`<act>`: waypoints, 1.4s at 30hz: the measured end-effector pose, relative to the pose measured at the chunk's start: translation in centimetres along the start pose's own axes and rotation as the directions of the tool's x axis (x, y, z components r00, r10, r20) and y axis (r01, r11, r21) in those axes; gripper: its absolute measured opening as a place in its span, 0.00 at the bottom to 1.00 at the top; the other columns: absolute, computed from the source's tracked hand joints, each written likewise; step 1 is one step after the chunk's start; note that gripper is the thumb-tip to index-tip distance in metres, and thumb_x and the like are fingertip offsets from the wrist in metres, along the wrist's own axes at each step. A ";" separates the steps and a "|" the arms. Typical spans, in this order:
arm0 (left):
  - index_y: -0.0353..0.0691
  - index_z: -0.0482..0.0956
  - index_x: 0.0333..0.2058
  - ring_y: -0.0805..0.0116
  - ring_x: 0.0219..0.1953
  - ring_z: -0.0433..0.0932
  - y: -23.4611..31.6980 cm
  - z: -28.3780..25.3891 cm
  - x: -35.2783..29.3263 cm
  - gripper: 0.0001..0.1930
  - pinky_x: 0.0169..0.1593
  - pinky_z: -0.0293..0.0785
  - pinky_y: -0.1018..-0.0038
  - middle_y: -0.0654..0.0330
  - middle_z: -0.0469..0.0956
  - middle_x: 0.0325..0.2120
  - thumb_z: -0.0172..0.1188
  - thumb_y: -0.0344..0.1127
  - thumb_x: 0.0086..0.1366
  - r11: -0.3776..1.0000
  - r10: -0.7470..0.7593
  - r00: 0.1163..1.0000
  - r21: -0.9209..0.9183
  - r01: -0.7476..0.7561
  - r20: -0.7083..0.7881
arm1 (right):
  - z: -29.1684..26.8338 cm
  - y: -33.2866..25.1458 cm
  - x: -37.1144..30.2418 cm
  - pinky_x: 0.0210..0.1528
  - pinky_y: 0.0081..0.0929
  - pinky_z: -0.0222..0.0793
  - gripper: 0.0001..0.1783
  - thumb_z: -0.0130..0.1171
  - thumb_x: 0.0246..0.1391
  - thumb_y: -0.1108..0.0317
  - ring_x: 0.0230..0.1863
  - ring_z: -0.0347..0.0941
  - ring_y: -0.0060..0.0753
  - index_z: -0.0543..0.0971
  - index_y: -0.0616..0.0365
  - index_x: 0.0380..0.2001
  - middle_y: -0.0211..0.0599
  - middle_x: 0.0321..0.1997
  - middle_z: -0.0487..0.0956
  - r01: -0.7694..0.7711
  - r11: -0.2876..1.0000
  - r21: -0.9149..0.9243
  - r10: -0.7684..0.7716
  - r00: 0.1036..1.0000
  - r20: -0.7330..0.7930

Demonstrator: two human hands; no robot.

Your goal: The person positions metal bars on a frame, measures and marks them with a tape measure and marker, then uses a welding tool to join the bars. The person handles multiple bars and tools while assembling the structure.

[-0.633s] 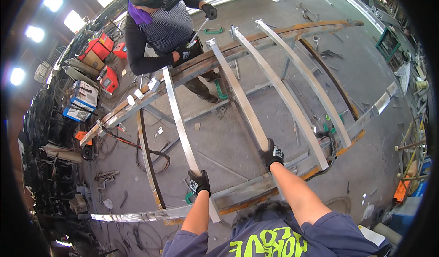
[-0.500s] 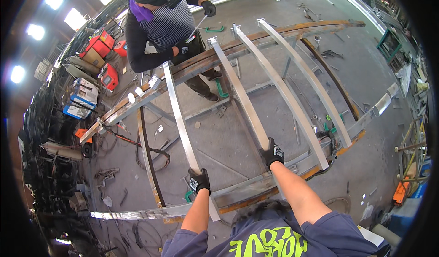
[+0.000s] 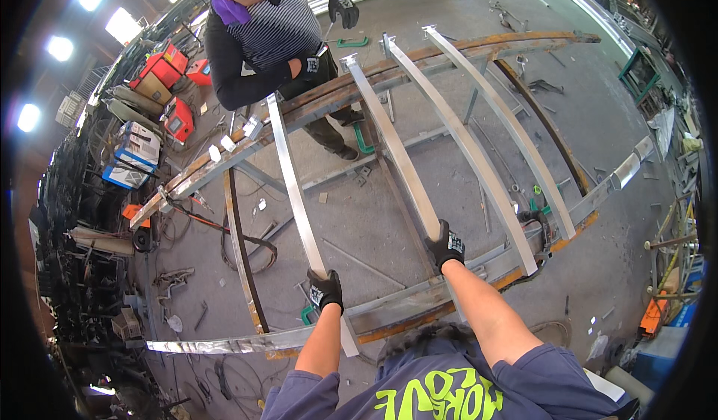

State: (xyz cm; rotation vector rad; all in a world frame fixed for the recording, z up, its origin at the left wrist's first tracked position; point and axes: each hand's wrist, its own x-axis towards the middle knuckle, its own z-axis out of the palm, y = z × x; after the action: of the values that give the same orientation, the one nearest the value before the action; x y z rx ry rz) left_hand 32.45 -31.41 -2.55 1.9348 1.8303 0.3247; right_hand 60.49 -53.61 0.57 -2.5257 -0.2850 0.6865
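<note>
My left hand (image 3: 325, 289), in a black glove, is closed around the near part of a silver metal bar (image 3: 293, 184). My right hand (image 3: 446, 245), gloved alike, grips a second metal bar (image 3: 396, 151) close to its near end. Both bars slope away from me, resting at their far ends on the rusty far rail (image 3: 493, 44) of a large frame. Two similar bars, one inner (image 3: 471, 154) and one outer (image 3: 516, 132), lie across the frame to the right. Beneath my hands runs the frame's curved near rail (image 3: 247, 343).
Across the frame a co-worker (image 3: 273, 38) leans on the far rail. Green clamps, one by the co-worker's foot (image 3: 364, 137), and cables (image 3: 250, 252) are around the frame. Red machines (image 3: 178, 119) and a blue-white machine (image 3: 134, 154) stand left; scrap and poles (image 3: 673, 248) crowd the right.
The co-worker's raised gloved hand has shifted slightly, its fingers now hanging more spread. Both my hands stay on their bars, nearly where they were.
</note>
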 end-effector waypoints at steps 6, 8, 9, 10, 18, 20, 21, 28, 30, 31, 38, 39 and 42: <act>0.39 0.69 0.62 0.35 0.51 0.82 0.2 -0.2 0.0 0.35 0.54 0.79 0.49 0.38 0.83 0.50 0.72 0.44 0.59 1.000 -0.009 1.000 -0.004 0.009 0.013 | -0.2 -0.1 0.0 0.56 0.51 0.77 0.39 0.67 0.51 0.51 0.54 0.82 0.56 0.69 0.44 0.66 0.49 0.53 0.85 -0.001 1.000 0.002 0.001 1.000 0.006; 0.38 0.69 0.62 0.35 0.52 0.82 0.7 -0.5 -0.1 0.35 0.54 0.79 0.49 0.38 0.83 0.50 0.73 0.43 0.59 1.000 -0.019 1.000 -0.006 0.019 0.021 | -0.1 0.0 0.1 0.55 0.51 0.77 0.39 0.67 0.51 0.51 0.54 0.82 0.56 0.69 0.43 0.67 0.49 0.53 0.85 0.005 1.000 0.007 -0.005 1.000 0.012; 0.38 0.70 0.61 0.35 0.52 0.82 1.0 -0.7 -0.2 0.35 0.54 0.79 0.49 0.38 0.83 0.50 0.73 0.43 0.59 0.999 -0.033 0.999 -0.012 0.033 0.031 | -0.1 0.0 0.1 0.55 0.51 0.77 0.40 0.67 0.51 0.51 0.54 0.82 0.56 0.69 0.43 0.67 0.49 0.53 0.85 0.007 1.000 0.009 -0.007 1.000 0.013; 0.38 0.70 0.61 0.35 0.52 0.82 1.3 -0.9 -0.3 0.35 0.55 0.79 0.49 0.38 0.83 0.50 0.73 0.43 0.59 0.999 -0.047 0.998 -0.017 0.048 0.041 | -0.1 0.1 0.1 0.55 0.51 0.77 0.40 0.67 0.51 0.51 0.54 0.82 0.56 0.69 0.43 0.67 0.49 0.53 0.85 0.003 1.000 0.007 -0.003 1.000 0.018; 0.38 0.70 0.62 0.35 0.53 0.81 1.2 -1.2 -0.4 0.36 0.56 0.78 0.49 0.38 0.82 0.52 0.72 0.45 0.59 1.000 -0.024 0.999 -0.005 0.024 0.039 | -0.2 0.0 0.1 0.57 0.51 0.77 0.42 0.67 0.51 0.49 0.55 0.82 0.56 0.67 0.43 0.69 0.49 0.54 0.85 -0.009 1.000 -0.004 0.009 1.000 0.024; 0.37 0.70 0.63 0.35 0.54 0.81 1.5 -1.2 -0.5 0.36 0.57 0.78 0.49 0.38 0.82 0.52 0.72 0.45 0.59 1.000 -0.027 0.999 0.002 0.027 0.041 | -0.3 -0.1 0.1 0.58 0.51 0.76 0.42 0.67 0.51 0.49 0.56 0.82 0.56 0.67 0.44 0.69 0.49 0.55 0.85 -0.009 1.000 -0.008 0.010 1.000 0.028; 0.37 0.69 0.63 0.35 0.54 0.81 1.8 -1.4 -0.6 0.37 0.58 0.77 0.49 0.38 0.82 0.53 0.72 0.45 0.59 0.999 -0.037 0.998 0.005 0.036 0.049 | -0.3 -0.1 0.0 0.58 0.51 0.76 0.42 0.67 0.51 0.49 0.56 0.82 0.56 0.67 0.44 0.69 0.49 0.55 0.85 -0.013 1.000 -0.014 0.014 0.999 0.032; 0.37 0.69 0.64 0.35 0.55 0.80 1.1 -1.2 -0.3 0.37 0.59 0.76 0.48 0.38 0.82 0.52 0.70 0.46 0.60 1.000 -0.003 0.999 -0.018 0.004 0.044 | -0.3 -0.2 0.0 0.59 0.50 0.76 0.42 0.67 0.51 0.49 0.56 0.81 0.56 0.68 0.44 0.69 0.48 0.56 0.85 -0.016 1.000 -0.001 0.016 0.999 0.036; 0.37 0.69 0.63 0.35 0.54 0.81 0.8 -0.8 -0.2 0.36 0.58 0.77 0.48 0.38 0.82 0.52 0.70 0.46 0.59 1.000 0.001 1.000 -0.007 -0.001 0.024 | -0.3 -0.3 0.0 0.59 0.50 0.76 0.42 0.68 0.51 0.49 0.56 0.81 0.56 0.68 0.44 0.68 0.48 0.56 0.85 -0.029 1.000 -0.008 0.030 0.999 0.034; 0.37 0.69 0.63 0.35 0.54 0.81 0.6 -0.6 -0.1 0.36 0.57 0.77 0.48 0.39 0.82 0.52 0.70 0.45 0.59 1.000 0.002 1.000 -0.001 -0.002 0.013 | -0.3 -0.3 0.0 0.59 0.50 0.76 0.42 0.68 0.51 0.49 0.57 0.81 0.56 0.68 0.44 0.68 0.48 0.55 0.85 -0.036 0.999 -0.012 0.036 0.999 0.033; 0.37 0.69 0.62 0.35 0.51 0.82 0.4 -0.2 0.0 0.35 0.54 0.79 0.48 0.38 0.82 0.50 0.71 0.44 0.60 0.999 0.034 0.999 -0.018 -0.033 0.011 | 0.2 0.1 0.3 0.58 0.51 0.76 0.41 0.69 0.50 0.49 0.57 0.81 0.55 0.69 0.44 0.67 0.48 0.55 0.85 -0.014 1.000 -0.025 0.014 1.000 0.013; 0.37 0.70 0.61 0.35 0.51 0.82 0.3 -0.1 0.1 0.34 0.54 0.79 0.49 0.38 0.82 0.50 0.71 0.43 0.59 0.999 0.031 0.999 -0.020 -0.032 -0.004 | 0.2 0.1 0.3 0.58 0.51 0.76 0.41 0.69 0.50 0.49 0.57 0.81 0.55 0.69 0.44 0.67 0.49 0.55 0.85 -0.011 1.000 -0.020 0.012 1.000 0.015; 0.36 0.68 0.63 0.36 0.51 0.82 -0.1 -0.1 0.2 0.36 0.54 0.78 0.49 0.37 0.82 0.51 0.68 0.45 0.60 1.000 0.011 1.000 0.007 -0.011 0.019 | 0.4 0.2 0.3 0.58 0.51 0.76 0.42 0.69 0.50 0.48 0.57 0.81 0.56 0.69 0.44 0.67 0.49 0.55 0.85 0.000 1.000 -0.019 0.000 1.000 0.017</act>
State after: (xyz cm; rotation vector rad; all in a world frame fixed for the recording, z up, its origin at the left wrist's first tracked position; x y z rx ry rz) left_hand 32.33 -31.15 -2.50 1.9468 1.8120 0.3023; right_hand 60.56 -53.48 0.04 -2.5388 -0.2986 0.7091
